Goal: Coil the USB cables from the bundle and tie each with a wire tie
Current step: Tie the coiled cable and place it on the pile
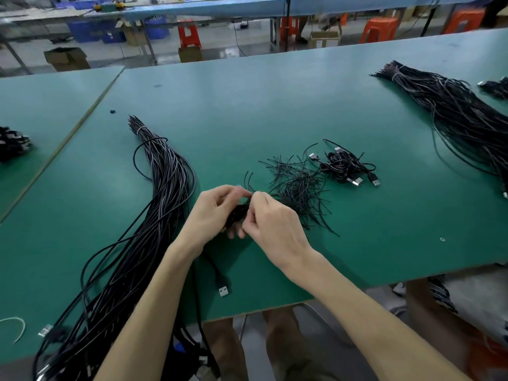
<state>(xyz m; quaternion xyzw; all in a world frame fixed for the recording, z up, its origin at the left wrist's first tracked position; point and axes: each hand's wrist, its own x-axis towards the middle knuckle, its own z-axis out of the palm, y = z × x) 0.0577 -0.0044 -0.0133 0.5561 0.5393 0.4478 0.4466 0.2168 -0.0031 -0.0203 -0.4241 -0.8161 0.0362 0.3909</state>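
Observation:
My left hand (213,213) grips a small black coiled USB cable (237,214) just above the green table (247,105). My right hand (270,224) pinches at the top of the coil, where a thin black wire tie seems to sit; the fingers hide it. The cable's tail runs down under my left wrist to a USB plug (224,290) lying near the table's front edge. A long bundle of black cables (154,215) lies to the left. A heap of loose wire ties (298,188) lies right behind my hands.
Coiled, tied cables (345,166) sit in a small pile behind the ties. Another big cable bundle (453,116) lies at the far right. A dark cable pile (12,144) sits on the neighbouring table at left. Orange stools and cardboard boxes stand beyond the table.

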